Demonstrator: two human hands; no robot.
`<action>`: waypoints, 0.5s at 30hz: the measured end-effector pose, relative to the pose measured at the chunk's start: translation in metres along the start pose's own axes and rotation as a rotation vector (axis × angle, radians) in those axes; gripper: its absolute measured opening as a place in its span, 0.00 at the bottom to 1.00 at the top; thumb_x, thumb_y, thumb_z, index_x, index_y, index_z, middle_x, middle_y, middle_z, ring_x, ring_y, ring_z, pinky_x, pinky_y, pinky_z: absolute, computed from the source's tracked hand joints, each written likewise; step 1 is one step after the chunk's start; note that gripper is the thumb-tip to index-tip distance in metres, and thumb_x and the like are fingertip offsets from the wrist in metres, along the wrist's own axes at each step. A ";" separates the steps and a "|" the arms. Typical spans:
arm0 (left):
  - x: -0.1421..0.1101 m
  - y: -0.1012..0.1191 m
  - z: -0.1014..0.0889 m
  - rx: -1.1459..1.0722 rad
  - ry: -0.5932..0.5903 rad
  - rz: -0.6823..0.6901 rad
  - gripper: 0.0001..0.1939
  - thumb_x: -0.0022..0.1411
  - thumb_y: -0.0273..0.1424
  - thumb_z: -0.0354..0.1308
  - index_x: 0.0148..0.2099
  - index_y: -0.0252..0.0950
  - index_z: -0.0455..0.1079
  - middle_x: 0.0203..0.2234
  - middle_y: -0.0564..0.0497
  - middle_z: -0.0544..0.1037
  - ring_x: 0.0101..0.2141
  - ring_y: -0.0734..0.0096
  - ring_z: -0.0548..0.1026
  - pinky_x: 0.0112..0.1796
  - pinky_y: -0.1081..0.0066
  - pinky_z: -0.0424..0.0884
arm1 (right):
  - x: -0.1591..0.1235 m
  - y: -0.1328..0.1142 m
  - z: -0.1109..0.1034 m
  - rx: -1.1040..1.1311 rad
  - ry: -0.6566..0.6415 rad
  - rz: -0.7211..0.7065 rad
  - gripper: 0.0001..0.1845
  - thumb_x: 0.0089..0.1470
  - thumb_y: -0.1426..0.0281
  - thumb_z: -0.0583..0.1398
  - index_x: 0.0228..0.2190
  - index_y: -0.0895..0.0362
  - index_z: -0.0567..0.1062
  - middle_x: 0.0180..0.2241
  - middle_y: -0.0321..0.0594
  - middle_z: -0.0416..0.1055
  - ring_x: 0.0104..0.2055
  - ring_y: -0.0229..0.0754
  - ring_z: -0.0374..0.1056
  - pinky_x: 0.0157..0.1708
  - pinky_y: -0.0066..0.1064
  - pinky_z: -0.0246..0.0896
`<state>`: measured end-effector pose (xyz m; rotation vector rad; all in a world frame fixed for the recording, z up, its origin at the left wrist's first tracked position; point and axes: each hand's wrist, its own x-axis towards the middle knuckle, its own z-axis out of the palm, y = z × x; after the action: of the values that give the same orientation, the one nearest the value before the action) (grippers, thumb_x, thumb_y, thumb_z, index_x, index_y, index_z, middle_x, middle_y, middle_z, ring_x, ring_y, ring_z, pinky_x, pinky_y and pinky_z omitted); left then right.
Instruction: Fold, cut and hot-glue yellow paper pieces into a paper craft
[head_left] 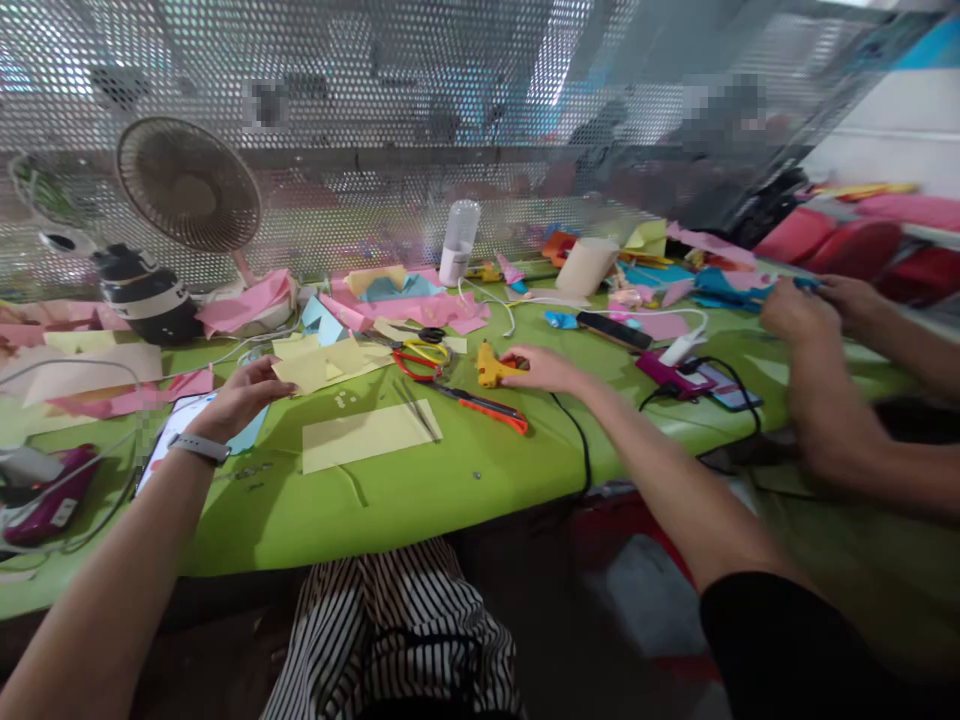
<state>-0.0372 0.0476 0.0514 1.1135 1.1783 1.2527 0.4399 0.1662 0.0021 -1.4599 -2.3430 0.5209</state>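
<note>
My left hand (pixel 241 397), with a band on its wrist, pinches the edge of a pale yellow paper piece (pixel 304 368) over the table's left half. A yellow hot glue gun (pixel 489 366) is in the fingers of my right hand (pixel 541 370), low over the green table. Between the hands lie red- and yellow-handled scissors (pixel 421 362), an orange-and-black utility knife (pixel 484 405) and metal tweezers (pixel 416 408). The tweezers rest partly on a cream paper strip (pixel 352 440). Small whitish bits (pixel 343 400) are scattered beside the yellow papers.
A fan (pixel 189 188) and a dark jug (pixel 146 295) stand at the back left. Phone (pixel 169 440) and purple power strips (pixel 671 378) with cables lie at the sides. A white bottle (pixel 459 245) stands behind. Another person's hands (pixel 806 310) work with blue material at right.
</note>
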 end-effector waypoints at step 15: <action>0.000 -0.016 -0.008 0.062 -0.011 -0.013 0.21 0.37 0.29 0.76 0.35 0.41 0.73 0.24 0.57 0.81 0.26 0.69 0.77 0.30 0.74 0.74 | 0.114 -0.031 -0.007 -0.175 0.068 -0.120 0.26 0.56 0.77 0.60 0.56 0.59 0.73 0.56 0.50 0.73 0.54 0.51 0.71 0.52 0.37 0.65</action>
<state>-0.0439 0.0471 0.0349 1.1550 1.2215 1.2060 0.3708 0.2574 0.0323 -1.3748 -2.4546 0.2356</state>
